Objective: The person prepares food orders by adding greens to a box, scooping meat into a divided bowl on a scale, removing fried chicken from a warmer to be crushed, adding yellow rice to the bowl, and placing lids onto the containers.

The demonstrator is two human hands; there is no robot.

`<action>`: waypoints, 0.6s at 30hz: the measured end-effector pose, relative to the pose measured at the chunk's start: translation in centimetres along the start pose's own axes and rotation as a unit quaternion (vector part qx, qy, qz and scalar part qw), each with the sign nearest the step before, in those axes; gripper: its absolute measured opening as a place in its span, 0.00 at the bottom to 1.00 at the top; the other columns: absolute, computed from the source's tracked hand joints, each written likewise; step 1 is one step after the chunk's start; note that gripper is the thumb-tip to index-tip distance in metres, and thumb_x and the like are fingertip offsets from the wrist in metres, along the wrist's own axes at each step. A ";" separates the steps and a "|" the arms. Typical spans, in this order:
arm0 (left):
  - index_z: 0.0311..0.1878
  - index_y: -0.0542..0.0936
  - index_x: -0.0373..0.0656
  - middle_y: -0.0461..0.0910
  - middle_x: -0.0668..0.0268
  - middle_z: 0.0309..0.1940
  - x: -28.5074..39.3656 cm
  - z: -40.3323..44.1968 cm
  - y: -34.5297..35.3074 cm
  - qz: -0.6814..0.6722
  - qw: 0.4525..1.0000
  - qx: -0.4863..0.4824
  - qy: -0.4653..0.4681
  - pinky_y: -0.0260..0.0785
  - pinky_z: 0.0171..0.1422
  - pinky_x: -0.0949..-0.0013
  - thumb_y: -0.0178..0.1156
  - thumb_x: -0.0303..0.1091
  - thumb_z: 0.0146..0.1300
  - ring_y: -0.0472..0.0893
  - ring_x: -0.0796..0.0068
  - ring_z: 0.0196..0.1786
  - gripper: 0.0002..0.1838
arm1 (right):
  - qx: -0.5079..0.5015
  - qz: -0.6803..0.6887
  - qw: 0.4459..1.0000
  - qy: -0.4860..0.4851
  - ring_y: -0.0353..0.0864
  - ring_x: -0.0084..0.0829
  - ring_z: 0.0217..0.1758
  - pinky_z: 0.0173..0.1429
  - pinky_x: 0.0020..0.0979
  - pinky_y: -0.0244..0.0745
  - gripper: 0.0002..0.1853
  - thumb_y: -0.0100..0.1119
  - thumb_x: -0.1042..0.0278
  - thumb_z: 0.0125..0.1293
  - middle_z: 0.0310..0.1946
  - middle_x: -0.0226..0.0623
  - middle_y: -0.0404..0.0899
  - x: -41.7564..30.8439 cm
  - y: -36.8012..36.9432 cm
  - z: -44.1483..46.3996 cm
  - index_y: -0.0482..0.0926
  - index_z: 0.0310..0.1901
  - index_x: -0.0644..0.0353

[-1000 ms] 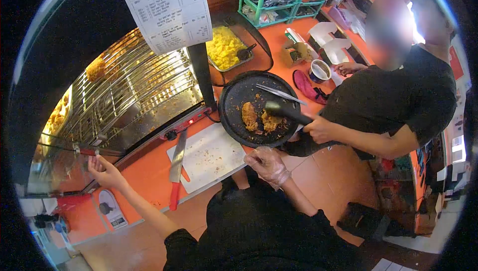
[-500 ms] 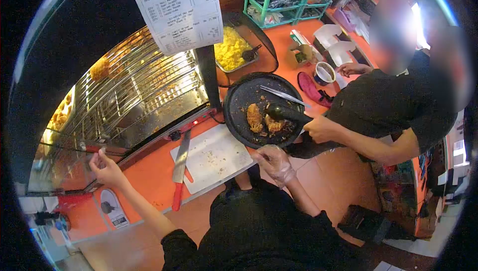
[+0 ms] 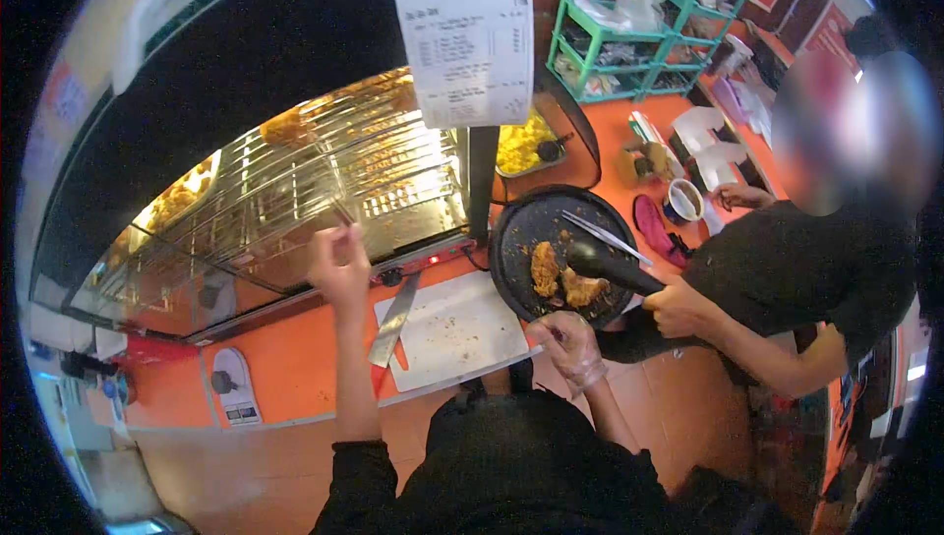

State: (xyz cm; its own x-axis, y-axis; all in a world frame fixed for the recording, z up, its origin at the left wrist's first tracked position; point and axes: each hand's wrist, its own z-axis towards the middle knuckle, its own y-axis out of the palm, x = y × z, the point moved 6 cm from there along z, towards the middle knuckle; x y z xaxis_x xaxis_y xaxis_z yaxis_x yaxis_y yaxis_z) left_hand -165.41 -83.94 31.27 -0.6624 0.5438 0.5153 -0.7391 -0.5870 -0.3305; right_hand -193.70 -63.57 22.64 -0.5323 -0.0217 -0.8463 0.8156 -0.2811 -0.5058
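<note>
Fingers (image 3: 557,326), right hand (image 3: 570,350), near board (image 3: 462,324) edge

A black short-sleeved top (image 3: 536,456) is worn with a clear plastic glove (image 3: 587,372) on the right grip (image 3: 570,346).

An orange surface (image 3: 280,363) carries a broad black mortar (image 3: 526,225); just left of the mortar lies a white cutting board (image 3: 462,324); well to its left, near the end, a kitchen scale (image 3: 234,399); behind and left of it stands a glass cabinet (image 3: 482,181); right of it are a pink cloth (image 3: 651,225), then a round tub (image 3: 683,201); beyond it stands a green rack (image 3: 587,68); a tray (image 3: 511,169) behind it probably rests there too, though a hanging receipt (image 3: 472,53) covers part.
</note>
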 end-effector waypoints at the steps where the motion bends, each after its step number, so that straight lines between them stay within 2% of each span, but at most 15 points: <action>1: 0.30 0.77 0.41 0.78 0.63 0.25 0.5 -0.3 1.2 -0.015 1.000 -0.011 0.001 0.71 0.35 0.69 0.67 0.29 0.56 0.79 0.72 0.28 0.07 | 0.009 -0.001 1.000 -0.009 0.78 0.41 0.35 0.42 0.38 0.72 0.09 0.60 0.64 0.61 0.29 0.41 0.79 0.2 -0.3 -0.1 0.80 0.33 0.62; 3: 0.28 0.76 0.41 0.77 0.63 0.25 2.1 -0.7 3.3 -0.049 0.998 -0.038 -0.003 0.71 0.34 0.68 0.67 0.29 0.56 0.79 0.70 0.28 0.08 | 0.023 -0.006 1.000 0.009 0.78 0.40 0.33 0.40 0.37 0.73 0.08 0.63 0.66 0.59 0.28 0.40 0.80 -0.2 -0.8 -0.1 0.80 0.31 0.62; 5: 0.28 0.75 0.42 0.78 0.63 0.25 3.8 -0.9 5.1 -0.065 0.997 -0.047 -0.007 0.71 0.34 0.68 0.66 0.28 0.55 0.79 0.68 0.28 0.08 | 0.036 -0.003 0.999 0.001 0.78 0.39 0.32 0.39 0.36 0.73 0.07 0.63 0.66 0.59 0.27 0.40 0.80 -0.6 -1.5 -0.1 0.81 0.31 0.62; 7: 0.29 0.75 0.42 0.77 0.63 0.24 5.2 -1.6 7.1 -0.065 0.996 -0.048 0.045 0.70 0.32 0.66 0.66 0.28 0.56 0.79 0.67 0.27 0.08 | 0.045 0.014 0.998 0.034 0.79 0.38 0.32 0.38 0.35 0.72 0.07 0.62 0.66 0.59 0.27 0.40 0.80 0.1 -1.9 -0.6 0.81 0.31 0.61; 10: 0.30 0.74 0.41 0.75 0.62 0.24 6.8 -2.3 9.4 -0.096 0.993 -0.064 0.032 0.70 0.31 0.65 0.64 0.27 0.57 0.79 0.66 0.27 0.07 | 0.059 -0.010 0.997 0.039 0.79 0.38 0.32 0.37 0.35 0.71 0.08 0.62 0.65 0.60 0.27 0.40 0.79 0.1 -2.9 -1.0 0.81 0.31 0.62; 12: 0.30 0.74 0.40 0.75 0.62 0.24 7.8 -2.3 9.9 -0.116 0.991 -0.064 0.038 0.69 0.31 0.65 0.63 0.27 0.58 0.78 0.65 0.27 0.06 | 0.070 -0.019 0.997 0.012 0.78 0.37 0.31 0.37 0.35 0.71 0.09 0.61 0.65 0.61 0.26 0.40 0.79 0.2 -3.1 -1.1 0.81 0.31 0.63; 14: 0.30 0.74 0.39 0.74 0.61 0.24 8.6 -2.3 10.1 -0.136 0.988 -0.066 0.042 0.69 0.31 0.65 0.62 0.26 0.59 0.78 0.64 0.27 0.06 | 0.071 0.043 0.996 0.037 0.78 0.37 0.32 0.38 0.36 0.71 0.10 0.61 0.64 0.62 0.26 0.41 0.79 0.4 -3.4 -1.4 0.81 0.31 0.63; 18: 0.33 0.75 0.38 0.74 0.59 0.25 8.6 -2.9 10.3 -0.136 0.989 -0.062 0.009 0.68 0.34 0.63 0.60 0.25 0.60 0.76 0.63 0.28 0.04 | 0.067 0.056 0.995 0.051 0.78 0.37 0.32 0.39 0.36 0.71 0.11 0.61 0.63 0.62 0.27 0.41 0.79 2.1 -3.1 -1.6 0.81 0.32 0.63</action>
State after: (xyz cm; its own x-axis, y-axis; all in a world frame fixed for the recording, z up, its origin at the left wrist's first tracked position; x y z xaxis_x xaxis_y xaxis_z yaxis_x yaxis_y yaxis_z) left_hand -179.06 -83.55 30.06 -0.4376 0.6833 0.5845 -0.8991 -0.3390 -0.2768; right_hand -197.03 -61.20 22.15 -0.4080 0.0359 -0.9123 0.8269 -0.4089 -0.3860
